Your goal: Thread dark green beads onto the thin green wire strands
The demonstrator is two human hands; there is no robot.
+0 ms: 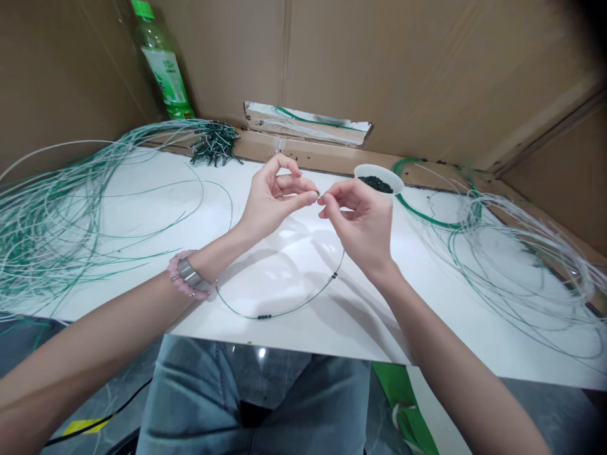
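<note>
My left hand (279, 193) is closed in a pinch, thumb against fingers. A tiny dark thing shows at its fingertips, too small to name. Facing it, my right hand (358, 218) pinches too, the fingertips of both hands almost touching. A thin green cord (303, 305) runs up behind my right hand and seems held there; its end is hidden by the fingers. From there the cord curves down over the white table and passes by my left wrist. Small black beads (264, 316) sit in a short row on it, with more black beads (334, 275) farther up.
A white bowl (402, 187) of black beads stands behind my right hand. Bundled green and white cords (61, 215) lie left, their dark beaded ends (215, 142) at the back. Loose coils (493, 253) lie right. A green bottle (165, 76) stands by the cardboard wall (341, 57).
</note>
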